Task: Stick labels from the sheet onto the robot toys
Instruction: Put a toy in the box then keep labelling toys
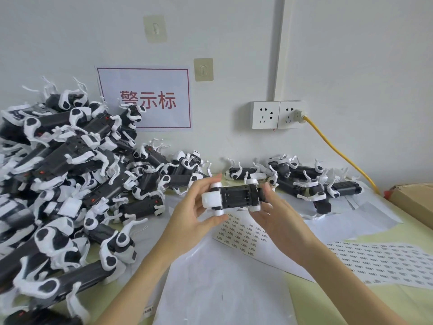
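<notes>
I hold one black-and-white robot dog toy [234,197] belly up above the table, between both hands. My left hand [194,214] grips its white head end. My right hand [278,219] grips the rear end, with the fingers over the toy's right side. Just below the toy lies a label sheet [241,233] with rows of small printed labels. A second, larger label sheet [384,261] lies at the right. Whether a label sits on a fingertip cannot be made out.
A big heap of robot toys [65,184] fills the left side. A smaller group of toys [304,181] lies along the wall at the right. White backing sheets [222,285] cover the table. A cardboard box [414,200] stands at far right; a yellow cable [339,151] runs from the wall socket [278,114].
</notes>
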The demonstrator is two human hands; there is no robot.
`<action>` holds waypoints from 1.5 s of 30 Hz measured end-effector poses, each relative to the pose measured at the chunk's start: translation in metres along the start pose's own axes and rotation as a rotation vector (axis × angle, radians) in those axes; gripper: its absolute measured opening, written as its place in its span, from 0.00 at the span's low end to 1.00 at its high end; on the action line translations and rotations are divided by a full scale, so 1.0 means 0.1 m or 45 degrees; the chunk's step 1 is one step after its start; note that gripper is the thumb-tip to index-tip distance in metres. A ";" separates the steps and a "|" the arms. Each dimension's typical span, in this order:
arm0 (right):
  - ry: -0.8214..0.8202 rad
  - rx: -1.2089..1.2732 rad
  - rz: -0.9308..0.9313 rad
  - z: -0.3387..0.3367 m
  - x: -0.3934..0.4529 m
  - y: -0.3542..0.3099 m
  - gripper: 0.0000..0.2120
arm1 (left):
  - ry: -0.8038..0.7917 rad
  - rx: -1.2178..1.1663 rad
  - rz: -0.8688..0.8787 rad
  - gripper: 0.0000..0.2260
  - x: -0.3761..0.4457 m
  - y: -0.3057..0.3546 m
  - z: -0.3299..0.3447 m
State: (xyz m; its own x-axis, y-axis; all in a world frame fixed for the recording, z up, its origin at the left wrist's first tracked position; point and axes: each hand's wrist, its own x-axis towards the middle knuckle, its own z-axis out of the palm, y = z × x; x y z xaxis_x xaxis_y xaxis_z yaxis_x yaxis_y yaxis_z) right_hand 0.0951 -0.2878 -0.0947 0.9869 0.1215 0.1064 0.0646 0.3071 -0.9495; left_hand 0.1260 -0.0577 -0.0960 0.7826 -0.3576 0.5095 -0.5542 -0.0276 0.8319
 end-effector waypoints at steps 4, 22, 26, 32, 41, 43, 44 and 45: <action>0.087 0.123 0.085 0.03 -0.02 -0.07 0.27 | -0.052 0.389 0.291 0.32 0.01 -0.01 0.05; -0.082 -0.226 -0.197 0.05 -0.04 0.04 0.24 | 0.173 -0.474 -0.414 0.25 0.00 -0.05 0.09; -0.068 -0.322 -0.212 0.04 -0.04 0.02 0.24 | 0.196 -0.313 -0.375 0.29 0.00 0.00 0.10; 0.219 -0.052 0.121 0.02 -0.05 -0.09 0.25 | 0.087 0.429 0.074 0.45 -0.04 -0.04 0.04; 0.293 -0.632 0.095 0.02 -0.08 -0.04 0.28 | 0.142 0.321 0.166 0.21 -0.03 -0.02 0.04; 0.251 -0.781 -0.099 0.03 -0.10 -0.04 0.25 | 0.213 0.211 0.031 0.18 -0.03 0.01 0.02; 0.210 -0.838 -0.167 0.03 -0.11 -0.03 0.24 | 0.230 0.164 -0.029 0.17 -0.03 0.01 0.00; 0.157 -0.860 -0.204 0.04 -0.11 -0.01 0.24 | 0.235 0.116 -0.080 0.15 -0.03 0.01 -0.01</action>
State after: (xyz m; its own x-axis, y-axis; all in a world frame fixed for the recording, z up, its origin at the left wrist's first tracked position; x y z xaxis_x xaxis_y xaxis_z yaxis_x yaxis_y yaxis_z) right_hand 0.0835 -0.2858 -0.0936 0.9646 0.0035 0.2636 0.2485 -0.3459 -0.9047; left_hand 0.1231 -0.0561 -0.0961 0.8504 -0.1756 0.4959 -0.5195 -0.1317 0.8443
